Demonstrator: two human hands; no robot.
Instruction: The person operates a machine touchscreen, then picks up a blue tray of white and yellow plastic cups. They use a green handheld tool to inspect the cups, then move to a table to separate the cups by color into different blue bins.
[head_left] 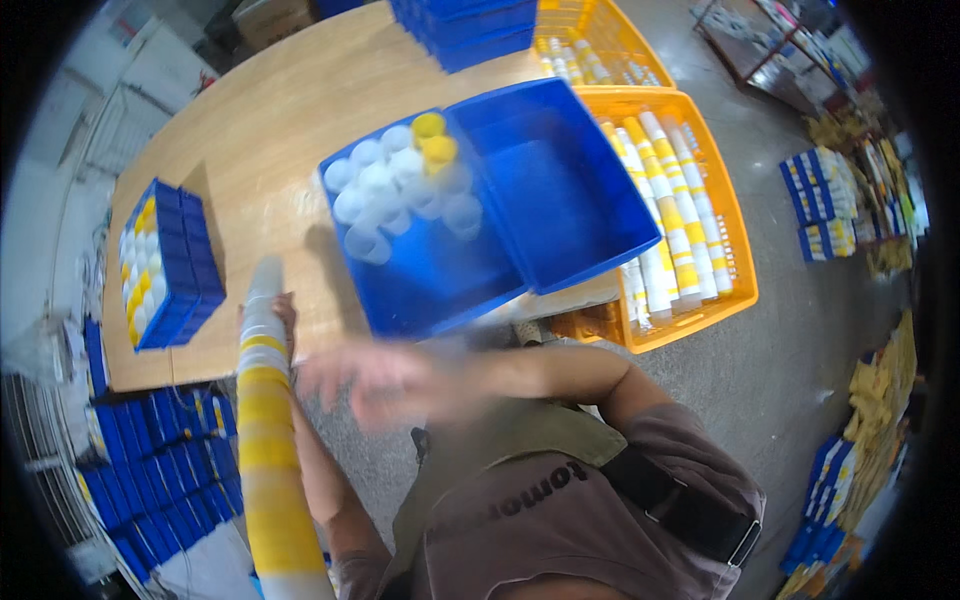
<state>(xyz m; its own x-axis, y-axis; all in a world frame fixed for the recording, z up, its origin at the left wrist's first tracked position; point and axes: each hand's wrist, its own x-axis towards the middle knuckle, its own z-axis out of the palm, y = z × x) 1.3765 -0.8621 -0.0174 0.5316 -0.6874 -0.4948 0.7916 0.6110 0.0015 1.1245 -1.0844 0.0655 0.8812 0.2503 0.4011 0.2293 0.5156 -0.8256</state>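
My left hand (286, 318) is closed around a long column of stacked white and yellow cup-like pieces (270, 430), which stands tilted along my left forearm. Blurred by motion, my right hand (375, 382) is to the right of the column, its fingers stretched out and apart with nothing visible in them. Beyond it on the table lies an open blue box, whose left half (430, 285) holds several white cup-like pieces (377, 180) and a few yellow ones (439, 152) at its far end. The right half (560, 180) of the box shows a bare blue bottom.
A light wooden table (270, 120) bears a filled blue box (170, 265) at left and stacked blue boxes (470, 35) at the back. Orange crates (735, 240) with more white and yellow columns stand at right. More blue boxes (160, 470) lie below the table at left.
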